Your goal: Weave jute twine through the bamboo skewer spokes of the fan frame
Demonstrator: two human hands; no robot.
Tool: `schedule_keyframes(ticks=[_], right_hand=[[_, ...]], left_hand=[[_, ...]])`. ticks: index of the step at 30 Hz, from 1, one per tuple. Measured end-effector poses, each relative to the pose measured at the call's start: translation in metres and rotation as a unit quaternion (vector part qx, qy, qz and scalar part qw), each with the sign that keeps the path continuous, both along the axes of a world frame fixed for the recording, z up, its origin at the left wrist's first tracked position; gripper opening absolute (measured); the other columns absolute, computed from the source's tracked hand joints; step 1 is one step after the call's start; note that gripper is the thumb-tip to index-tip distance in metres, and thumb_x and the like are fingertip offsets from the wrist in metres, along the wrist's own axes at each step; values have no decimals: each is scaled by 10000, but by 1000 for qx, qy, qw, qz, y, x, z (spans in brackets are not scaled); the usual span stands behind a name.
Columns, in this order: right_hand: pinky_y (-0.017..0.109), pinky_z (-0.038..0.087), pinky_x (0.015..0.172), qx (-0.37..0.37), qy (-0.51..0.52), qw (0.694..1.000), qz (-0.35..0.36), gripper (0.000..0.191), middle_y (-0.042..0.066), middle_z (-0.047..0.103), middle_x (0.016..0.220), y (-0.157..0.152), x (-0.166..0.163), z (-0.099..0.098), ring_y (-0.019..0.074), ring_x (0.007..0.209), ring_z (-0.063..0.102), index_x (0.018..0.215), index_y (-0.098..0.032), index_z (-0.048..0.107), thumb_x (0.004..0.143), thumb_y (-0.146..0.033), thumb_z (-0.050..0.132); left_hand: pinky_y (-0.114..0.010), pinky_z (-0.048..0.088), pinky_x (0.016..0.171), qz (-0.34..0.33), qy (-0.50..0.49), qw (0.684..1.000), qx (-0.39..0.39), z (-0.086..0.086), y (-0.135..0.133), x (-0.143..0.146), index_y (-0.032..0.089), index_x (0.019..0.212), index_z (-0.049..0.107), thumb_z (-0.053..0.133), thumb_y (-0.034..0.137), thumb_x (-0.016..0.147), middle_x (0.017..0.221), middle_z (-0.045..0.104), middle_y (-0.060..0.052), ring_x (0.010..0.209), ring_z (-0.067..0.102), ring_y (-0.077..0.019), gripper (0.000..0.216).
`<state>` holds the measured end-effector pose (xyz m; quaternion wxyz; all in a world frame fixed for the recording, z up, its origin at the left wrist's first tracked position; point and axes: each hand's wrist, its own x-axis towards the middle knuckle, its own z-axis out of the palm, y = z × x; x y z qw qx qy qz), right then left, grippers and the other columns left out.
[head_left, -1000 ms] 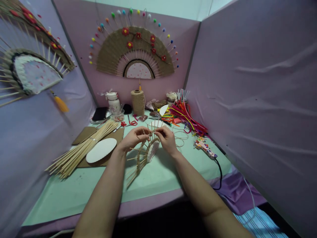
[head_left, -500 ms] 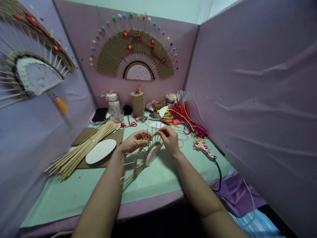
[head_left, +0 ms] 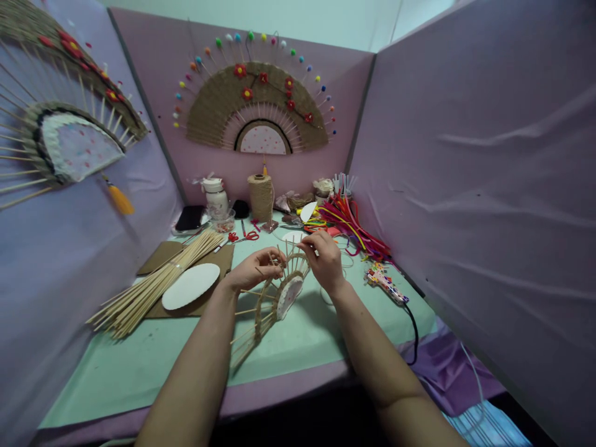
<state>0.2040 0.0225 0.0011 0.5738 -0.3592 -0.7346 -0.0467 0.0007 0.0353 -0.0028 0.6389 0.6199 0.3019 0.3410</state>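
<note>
A small half-round fan frame (head_left: 289, 297) of thin wooden sticks, with a pale half-disc at its base and brown twine woven across the sticks, is held tilted above the table. My left hand (head_left: 258, 268) is closed around sticks on its far left side. At the upper right of the frame, my right hand (head_left: 323, 257) is pinched by the stick tips, on what looks like the thin twine (head_left: 327, 299) that loops down beneath it. The pinch itself is partly hidden by the fingers.
Bundled sticks (head_left: 156, 282) and a white oval card (head_left: 192, 287) lie left on brown cardboard. A twine spool (head_left: 261, 197), scissors (head_left: 251, 236) and a bottle (head_left: 215, 195) stand or lie behind. Right are pipe cleaners (head_left: 356, 226) and a corded glue gun (head_left: 386, 282). Finished fans (head_left: 258, 93) hang on the walls.
My right hand has shifted slightly up and away from the woven band, with twine now looping below it. My left hand keeps its hold, and the frame has turned a little.
</note>
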Motion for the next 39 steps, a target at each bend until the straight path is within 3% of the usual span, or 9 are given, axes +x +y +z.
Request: schedule_keyframes(ticks=[6,11,14,20,27,31,39], right_hand=[[316,440,758,3,-112,994,13,124,52,595,816,7,-8,25,194,812,549,833,-206,607,933,-237,543],[299,417,721,-59,-193,979,14,136,48,589,823,15,-10,46,184,783,542,808,-186,620,921,-165,547],[302,417,721,-80,-191,978,2,134,53,590,837,13,-7,48,190,792,545,799,-184,620,906,-141,554],[324,433,759,-55,-43,997,-14,88,64,598,856,-1,0,19,204,820,546,864,-197,606,914,-200,534],[273,403,594,-236,145,960,44,74,0,564,723,5,6,-20,143,613,478,839,-189,591,824,-261,598],[263,383,573,-272,150,947,78,111,-20,520,672,9,7,-24,131,584,451,871,-175,619,806,-260,588],[288,448,682,-217,95,966,107,145,44,610,826,11,5,-28,169,770,576,858,-191,685,848,-219,544]], left_hand=[[-235,397,633,-15,20,1000,18,3,-2,0,160,898,626,778,260,677,712,626,5,662,551,-105,286],[-240,402,632,-24,26,999,19,3,-3,1,166,909,631,776,267,684,713,619,10,664,553,-110,286],[-248,420,654,-29,19,999,18,3,-3,1,171,912,633,776,264,687,732,616,13,679,559,-110,282],[-238,432,641,0,-8,1000,4,-3,1,0,178,930,634,774,246,685,722,612,12,656,574,-103,290],[-255,481,682,-3,-90,995,-38,-6,0,3,310,1192,551,781,200,685,944,592,13,718,616,-101,568],[-251,484,708,8,-82,995,-53,-6,-1,5,270,1192,609,783,224,685,986,588,-13,741,603,-96,538],[-247,467,697,29,-75,994,-75,-5,0,7,228,1127,675,797,261,654,1016,616,-35,714,577,-86,489]])
